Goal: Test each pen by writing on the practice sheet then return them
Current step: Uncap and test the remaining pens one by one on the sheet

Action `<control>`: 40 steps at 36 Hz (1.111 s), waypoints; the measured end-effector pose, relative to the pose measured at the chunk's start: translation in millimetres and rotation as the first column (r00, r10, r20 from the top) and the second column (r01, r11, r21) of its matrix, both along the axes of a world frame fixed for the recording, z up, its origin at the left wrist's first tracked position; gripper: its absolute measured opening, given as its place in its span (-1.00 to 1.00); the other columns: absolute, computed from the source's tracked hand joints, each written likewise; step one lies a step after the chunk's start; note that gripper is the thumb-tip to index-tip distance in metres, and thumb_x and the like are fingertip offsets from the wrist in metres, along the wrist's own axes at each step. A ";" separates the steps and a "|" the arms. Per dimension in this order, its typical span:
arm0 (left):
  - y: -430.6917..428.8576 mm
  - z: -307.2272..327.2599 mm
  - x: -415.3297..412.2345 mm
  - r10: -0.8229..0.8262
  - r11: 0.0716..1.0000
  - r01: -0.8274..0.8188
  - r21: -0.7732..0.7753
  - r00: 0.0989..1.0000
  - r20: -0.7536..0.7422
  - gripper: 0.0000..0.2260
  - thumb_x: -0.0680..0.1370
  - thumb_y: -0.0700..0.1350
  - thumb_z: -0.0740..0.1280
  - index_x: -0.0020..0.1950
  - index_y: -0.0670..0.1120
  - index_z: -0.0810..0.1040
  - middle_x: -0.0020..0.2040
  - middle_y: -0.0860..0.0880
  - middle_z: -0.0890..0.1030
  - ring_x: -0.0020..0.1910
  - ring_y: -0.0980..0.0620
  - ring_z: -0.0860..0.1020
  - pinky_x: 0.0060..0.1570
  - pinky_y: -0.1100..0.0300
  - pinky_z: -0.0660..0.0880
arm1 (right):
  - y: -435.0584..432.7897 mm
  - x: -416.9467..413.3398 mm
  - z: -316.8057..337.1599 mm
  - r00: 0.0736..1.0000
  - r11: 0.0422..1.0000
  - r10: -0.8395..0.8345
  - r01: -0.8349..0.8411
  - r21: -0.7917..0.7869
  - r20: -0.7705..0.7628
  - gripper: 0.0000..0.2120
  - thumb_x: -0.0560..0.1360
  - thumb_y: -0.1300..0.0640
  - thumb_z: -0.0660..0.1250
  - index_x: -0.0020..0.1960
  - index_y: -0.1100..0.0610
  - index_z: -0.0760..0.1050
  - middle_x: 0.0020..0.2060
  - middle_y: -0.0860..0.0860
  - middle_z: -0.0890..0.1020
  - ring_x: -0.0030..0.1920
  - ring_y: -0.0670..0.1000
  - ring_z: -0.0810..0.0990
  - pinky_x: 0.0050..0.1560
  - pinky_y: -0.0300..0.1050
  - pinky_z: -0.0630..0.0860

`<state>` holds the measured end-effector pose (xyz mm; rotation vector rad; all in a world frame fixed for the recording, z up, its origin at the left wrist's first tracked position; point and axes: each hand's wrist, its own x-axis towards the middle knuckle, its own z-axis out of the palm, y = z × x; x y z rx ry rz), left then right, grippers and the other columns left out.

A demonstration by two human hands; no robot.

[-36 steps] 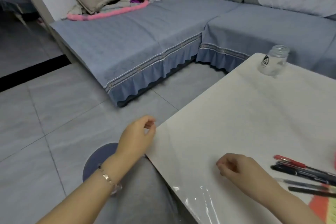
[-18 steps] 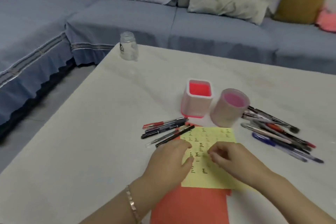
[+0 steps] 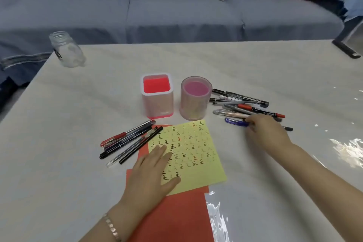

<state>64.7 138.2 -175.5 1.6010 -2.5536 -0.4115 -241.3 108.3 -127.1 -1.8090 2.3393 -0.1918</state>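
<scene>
The right hand is out over the right-hand pile of pens, knuckles up, fingers bent down onto the nearest one, the blue pen. That pen lies flat on the table, its long axis running nearly left to right. Its blue end sticks out past the fingertips toward the round pink holder, and the rest of the barrel runs under the hand. A dark tip pokes out on the hand's far side; whether it belongs to the same pen, I can't tell. The fingertips touch the barrel, but from this angle it's hidden whether they've pinched it or merely rest on it. This looks like the right hand's pick: the pile sits right under it, while the left hand is well apart, spread flat with straight fingers pressing down the yellow practice sheet, which lies on top of a red sheet. So the coming move, as I read it, is a lift and a swing inward, since the paper lies to the left of the right hand and nearer the body. A second bunch of pens fans out against the sheet's left corner. The square red holder stands beside the round one, just beyond the sheet, with no pen showing above either rim.
</scene>
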 end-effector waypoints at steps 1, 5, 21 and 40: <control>0.1 -0.4 0.2 -0.004 1.000 0.004 -0.003 1.000 -0.004 -0.44 0.39 0.31 0.13 0.16 -0.02 0.58 0.23 -0.01 0.56 0.24 0.08 0.32 0.16 0.21 0.19 | -1.9 -2.3 -5.0 0.999 1.000 0.007 -0.007 0.003 -0.039 -0.81 0.49 0.25 0.22 0.05 0.17 0.55 0.00 0.11 0.60 0.04 0.18 0.53 -0.15 -0.04 0.44; -0.5 -3.2 1.5 -0.005 1.000 0.005 0.019 1.000 -0.009 -0.44 0.39 0.32 0.13 0.18 -0.01 0.57 0.25 0.00 0.55 0.27 0.10 0.31 0.18 0.21 0.18 | -6.4 -8.6 -19.4 0.992 0.999 0.046 -0.043 0.026 -0.121 -0.80 0.50 0.17 0.27 0.07 0.20 0.56 0.03 0.16 0.58 0.09 0.20 0.50 0.00 0.01 0.48; -2.0 -10.4 0.6 0.019 0.999 -0.021 -0.025 0.998 -0.067 -0.42 0.37 0.34 0.12 0.16 0.00 0.57 0.23 0.02 0.56 0.25 0.11 0.33 0.20 0.18 0.18 | 39.7 45.3 54.9 0.031 0.998 -0.010 0.060 0.009 0.999 -0.62 0.44 0.52 0.08 0.02 0.21 0.55 -0.41 0.02 0.50 -0.34 0.00 0.51 -0.38 -0.26 0.50; 17.3 58.2 -26.7 -0.040 0.988 0.132 0.081 0.724 -0.688 -0.71 0.51 0.17 0.08 0.13 0.15 0.46 -0.01 0.21 0.50 0.02 0.26 0.45 -0.03 0.38 0.39 | 64.4 148.5 43.8 0.234 0.993 0.029 0.102 -0.055 0.972 -0.72 0.45 0.02 0.13 -0.30 0.21 0.38 -0.62 -0.04 0.33 -0.58 -0.14 0.24 -0.54 -0.36 0.20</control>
